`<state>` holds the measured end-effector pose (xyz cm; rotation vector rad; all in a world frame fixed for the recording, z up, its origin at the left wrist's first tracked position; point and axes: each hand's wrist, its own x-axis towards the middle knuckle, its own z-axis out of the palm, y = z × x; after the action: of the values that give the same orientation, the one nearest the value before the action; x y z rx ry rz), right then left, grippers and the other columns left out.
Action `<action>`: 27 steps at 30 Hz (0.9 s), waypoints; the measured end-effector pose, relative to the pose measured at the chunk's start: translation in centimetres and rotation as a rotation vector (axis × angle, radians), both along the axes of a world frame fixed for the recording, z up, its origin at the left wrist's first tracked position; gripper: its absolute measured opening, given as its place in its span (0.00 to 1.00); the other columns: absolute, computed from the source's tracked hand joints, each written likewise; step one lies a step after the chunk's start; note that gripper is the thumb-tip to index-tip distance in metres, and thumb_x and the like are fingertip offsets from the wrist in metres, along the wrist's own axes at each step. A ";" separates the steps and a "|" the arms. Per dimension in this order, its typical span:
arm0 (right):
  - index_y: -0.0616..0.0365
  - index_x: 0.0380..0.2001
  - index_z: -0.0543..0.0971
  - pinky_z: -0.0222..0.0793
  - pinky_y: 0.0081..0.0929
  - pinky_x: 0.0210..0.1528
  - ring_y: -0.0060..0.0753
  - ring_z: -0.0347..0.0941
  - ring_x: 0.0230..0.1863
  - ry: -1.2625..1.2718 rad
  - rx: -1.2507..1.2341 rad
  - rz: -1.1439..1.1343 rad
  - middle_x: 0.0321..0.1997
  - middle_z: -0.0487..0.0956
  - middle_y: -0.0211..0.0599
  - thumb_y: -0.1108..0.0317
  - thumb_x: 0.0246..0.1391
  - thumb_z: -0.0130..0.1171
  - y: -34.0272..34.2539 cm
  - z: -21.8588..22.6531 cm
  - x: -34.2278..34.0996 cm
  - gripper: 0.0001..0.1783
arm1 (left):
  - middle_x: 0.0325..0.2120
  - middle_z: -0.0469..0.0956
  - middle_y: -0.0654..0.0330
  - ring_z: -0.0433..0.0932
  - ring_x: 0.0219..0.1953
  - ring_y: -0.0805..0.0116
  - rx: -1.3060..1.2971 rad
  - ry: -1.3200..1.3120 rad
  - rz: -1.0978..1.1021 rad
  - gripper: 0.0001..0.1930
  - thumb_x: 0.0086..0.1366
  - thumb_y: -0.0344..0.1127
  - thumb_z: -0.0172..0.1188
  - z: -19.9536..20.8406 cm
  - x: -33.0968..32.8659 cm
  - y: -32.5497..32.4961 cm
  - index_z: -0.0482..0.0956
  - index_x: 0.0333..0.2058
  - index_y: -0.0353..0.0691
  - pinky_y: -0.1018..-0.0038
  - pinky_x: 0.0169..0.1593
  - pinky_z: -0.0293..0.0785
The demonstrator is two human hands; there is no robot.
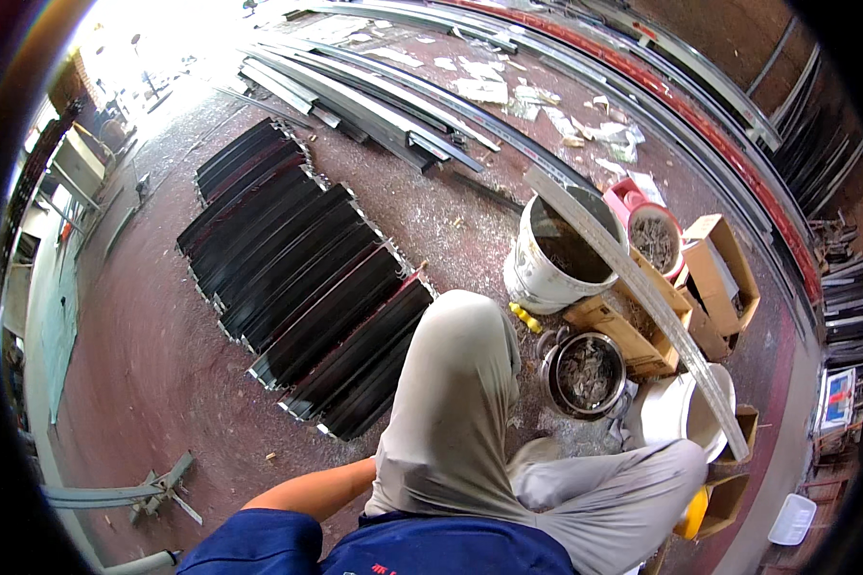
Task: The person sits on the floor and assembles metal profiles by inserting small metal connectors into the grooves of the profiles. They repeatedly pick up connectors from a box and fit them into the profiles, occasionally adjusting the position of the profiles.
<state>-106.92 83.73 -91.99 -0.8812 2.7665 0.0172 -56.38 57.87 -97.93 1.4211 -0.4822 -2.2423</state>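
My left forearm [321, 489] reaches in from the lower edge and passes behind my raised knee, so my left hand is hidden. My right hand does not show anywhere. Ahead and to the left of my bent leg [446, 402], a row of long black metal profiles [297, 240] lies side by side on the floor. Their ends look pale and ragged. To the right of my knee stands a round metal pot [550, 374] with grey scraps inside. A small yellow object [524, 317] lies between the pot and a white bucket [530, 273].
A long pale strip [633, 278] slants across the bucket and a cardboard box [612, 331]. Near them sit a red container [625, 199] and a white tub [657, 410]. Long metal bars [355, 101] lie farther off. A metal stand [153, 491] is at lower left.
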 end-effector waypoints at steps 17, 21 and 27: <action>0.55 0.35 0.81 0.74 0.43 0.40 0.49 0.81 0.42 -0.402 -0.370 -0.045 0.36 0.83 0.46 0.59 0.60 0.53 7.7 -4.9 19.0 0.13 | 0.59 0.75 0.51 0.73 0.57 0.53 -0.063 0.230 0.120 0.32 0.73 0.56 0.50 3.7 -0.2 -2.7 0.71 0.61 0.34 0.59 0.65 0.66; 0.55 0.36 0.81 0.75 0.44 0.41 0.49 0.81 0.42 -0.384 -0.396 -0.135 0.37 0.83 0.46 0.59 0.60 0.53 10.3 -5.4 20.6 0.13 | 0.59 0.74 0.51 0.73 0.58 0.53 -0.068 0.288 0.122 0.32 0.73 0.57 0.50 5.4 -1.2 -3.5 0.71 0.62 0.34 0.58 0.66 0.65; 0.55 0.36 0.81 0.75 0.45 0.43 0.50 0.81 0.43 -0.337 -0.425 -0.289 0.37 0.83 0.47 0.59 0.59 0.53 13.0 -5.7 22.9 0.12 | 0.61 0.74 0.50 0.72 0.59 0.52 -0.163 0.352 0.054 0.33 0.73 0.58 0.50 8.1 -2.7 -7.7 0.70 0.63 0.33 0.58 0.67 0.64</action>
<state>-84.03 96.71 -97.67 -0.4968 2.5781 -0.7220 -59.04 50.13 -89.80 0.9224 -0.4867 -2.2855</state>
